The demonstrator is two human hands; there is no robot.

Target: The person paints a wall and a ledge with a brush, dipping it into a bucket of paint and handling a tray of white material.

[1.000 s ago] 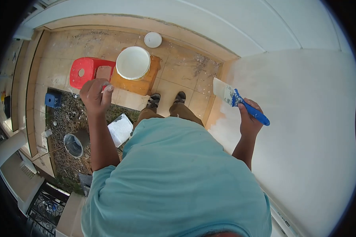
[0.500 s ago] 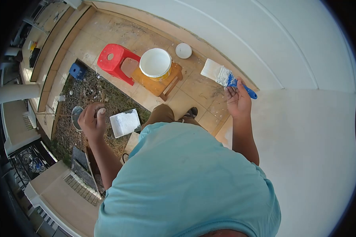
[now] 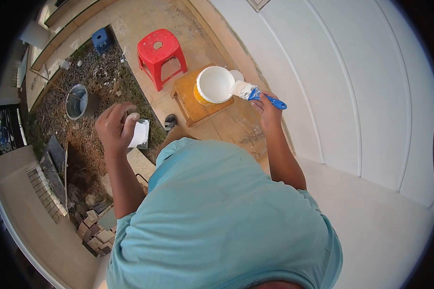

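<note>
My right hand grips a wide paint brush by its blue handle. The bristles, coated in white, are at the right rim of a white bucket with a yellow side; whether they touch it I cannot tell. The bucket stands on a low wooden stool, and a round white lid lies behind it. My left hand is raised with its fingers curled and thumb close to them. It overlaps the view of a white paint tray; anything inside the fingers is hidden.
A red plastic stool stands left of the wooden one. A grey bucket and a blue stool are on the gravel strip. The white wall rises on the right. Broken tiles lie at lower left.
The view has turned and shifted. My right hand has brought the brush leftward to the bucket's rim. My left hand now overlaps the tray in view, its fingers still curled.
</note>
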